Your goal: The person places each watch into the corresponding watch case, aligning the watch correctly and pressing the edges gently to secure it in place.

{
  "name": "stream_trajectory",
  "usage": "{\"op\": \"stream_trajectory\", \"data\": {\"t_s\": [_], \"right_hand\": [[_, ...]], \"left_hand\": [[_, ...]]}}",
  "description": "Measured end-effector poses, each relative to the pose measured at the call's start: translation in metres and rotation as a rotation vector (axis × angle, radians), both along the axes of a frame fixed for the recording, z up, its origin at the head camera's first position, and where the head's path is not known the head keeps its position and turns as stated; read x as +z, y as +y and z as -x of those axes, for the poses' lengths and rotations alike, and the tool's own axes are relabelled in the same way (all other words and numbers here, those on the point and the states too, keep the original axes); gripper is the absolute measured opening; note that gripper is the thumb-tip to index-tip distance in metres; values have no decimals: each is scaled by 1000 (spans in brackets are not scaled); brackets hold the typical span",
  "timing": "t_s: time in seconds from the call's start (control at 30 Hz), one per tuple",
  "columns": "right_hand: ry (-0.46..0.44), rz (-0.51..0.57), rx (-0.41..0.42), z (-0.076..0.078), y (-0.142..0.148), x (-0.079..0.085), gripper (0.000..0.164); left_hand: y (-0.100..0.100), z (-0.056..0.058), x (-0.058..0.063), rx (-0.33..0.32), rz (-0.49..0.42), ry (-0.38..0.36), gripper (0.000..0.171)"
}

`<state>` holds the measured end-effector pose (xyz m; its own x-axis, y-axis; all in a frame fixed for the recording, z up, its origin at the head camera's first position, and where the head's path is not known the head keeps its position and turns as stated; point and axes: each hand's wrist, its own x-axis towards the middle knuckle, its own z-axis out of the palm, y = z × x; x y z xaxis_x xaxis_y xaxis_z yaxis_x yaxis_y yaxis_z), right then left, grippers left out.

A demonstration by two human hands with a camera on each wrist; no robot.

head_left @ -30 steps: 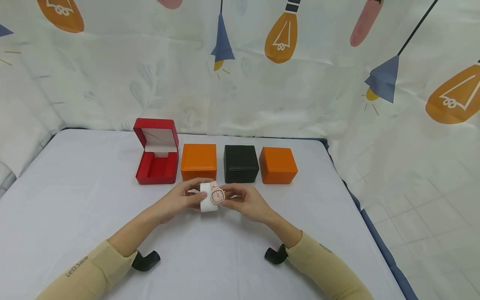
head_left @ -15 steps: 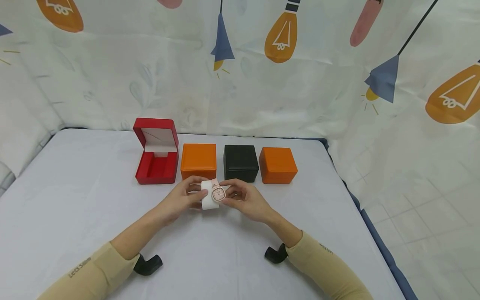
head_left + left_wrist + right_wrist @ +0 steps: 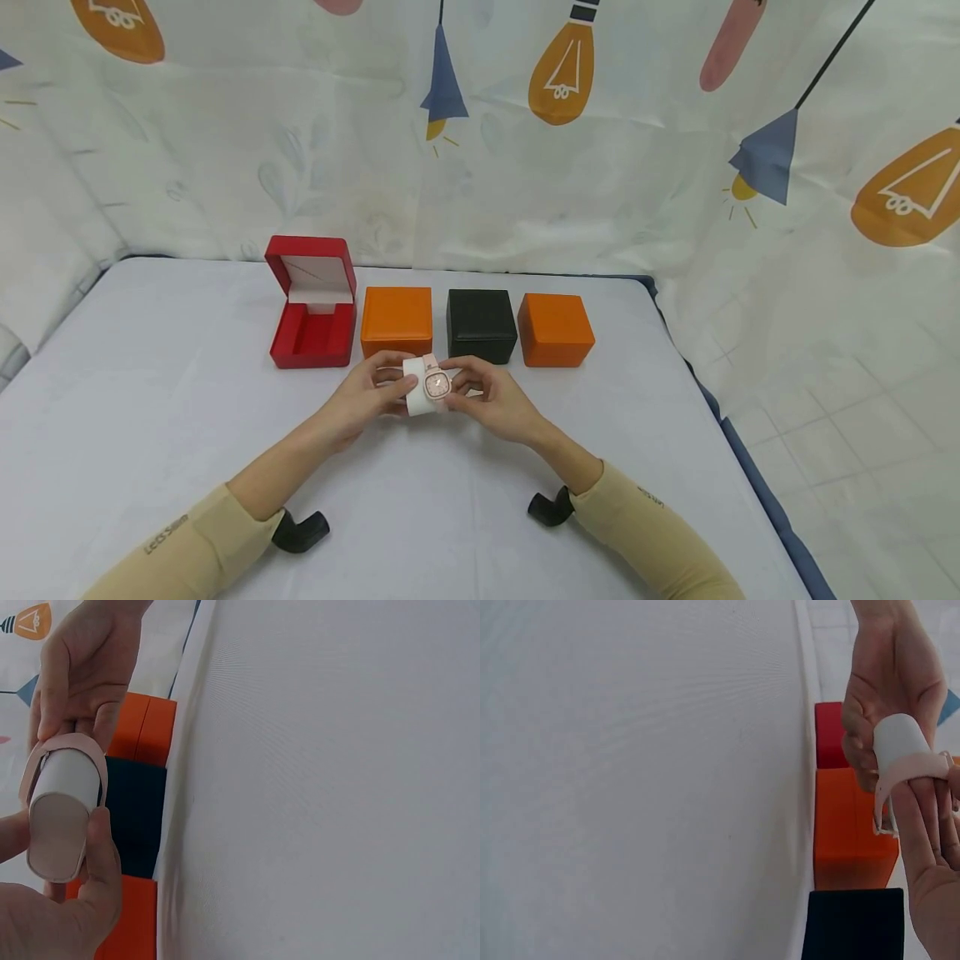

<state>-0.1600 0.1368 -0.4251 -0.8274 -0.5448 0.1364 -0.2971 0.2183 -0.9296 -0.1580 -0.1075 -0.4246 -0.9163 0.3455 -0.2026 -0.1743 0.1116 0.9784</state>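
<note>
A small white watch cushion is held between the fingers and thumb of my left hand, above the table. Around the cushion's right end loops a wristwatch with a pale pink strap, its squarish face turned up. My right hand pinches this watch at its right side. In the left wrist view the strap circles the far end of the cushion. From the right wrist, the strap shows around the cushion's near end, with right-hand fingers close against it.
An open red box with a white-lined lid stands at the back left. Beside it in a row are a closed orange box, a black box and another orange box. A white cloth covers the table.
Both hands have stayed together near the middle. The cushion and watch have risen slightly in the head view, and the left forearm has shifted a little to the right.
</note>
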Motion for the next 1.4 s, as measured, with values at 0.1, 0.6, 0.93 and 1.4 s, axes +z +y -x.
{"op": "stream_trajectory", "data": {"t_s": [0.1,0.6,0.93,1.4], "right_hand": [[-1,7,-1,0,0,0,46],[-131,87,128,6,6,-3,74],[-160,122,125,5,12,1,72],[-153,140,119,7,16,-5,72]], "left_hand": [[-1,0,-1,3,-7,1,59],[-1,-5,-6,-33,-59,-10,64],[-3,-7,-5,-92,-100,23,69],[-6,-7,-8,-142,-136,51,75]]}}
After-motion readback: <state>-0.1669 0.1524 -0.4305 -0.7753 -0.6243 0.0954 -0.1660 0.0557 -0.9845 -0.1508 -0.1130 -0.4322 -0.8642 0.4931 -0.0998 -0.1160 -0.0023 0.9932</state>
